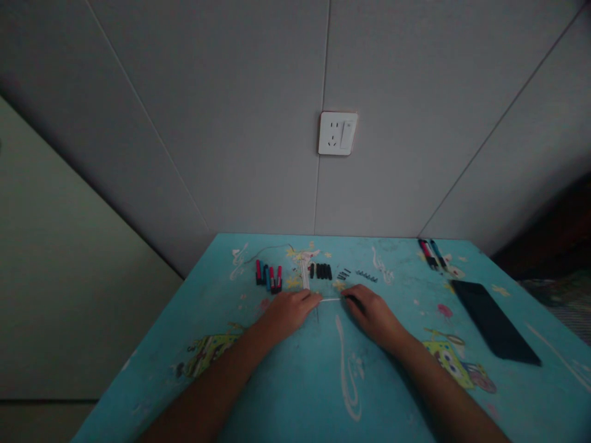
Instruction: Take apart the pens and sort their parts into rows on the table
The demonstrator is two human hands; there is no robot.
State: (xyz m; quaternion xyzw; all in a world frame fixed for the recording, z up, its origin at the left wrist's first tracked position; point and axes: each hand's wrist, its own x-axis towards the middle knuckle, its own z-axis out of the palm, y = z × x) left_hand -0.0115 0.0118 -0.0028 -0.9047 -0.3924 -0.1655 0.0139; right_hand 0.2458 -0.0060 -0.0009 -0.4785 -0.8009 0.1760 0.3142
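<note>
My left hand point(293, 307) is closed, its fingers pinching one end of a thin white stick point(330, 299) that looks like a pen refill. The other end runs to the fingertips of my right hand point(372, 312), also closed, with something dark under its fingers. Just beyond my left hand lie red and blue pen barrels point(272, 278) with dark ends. Several white refills point(304, 271) lie side by side, and short black tubes point(324, 271) stand in a row to their right. Past my right hand are small dark pieces point(344, 274) and a slanting row of tiny dark parts point(366, 276).
The table point(295, 394) has a blue cartoon-print cover. Several pens point(433, 255) lie at its far right, with a flat black slab point(495, 321) nearer me. A grey wall with a white socket point(337, 133) rises behind. A pale panel point(69, 264) stands at left.
</note>
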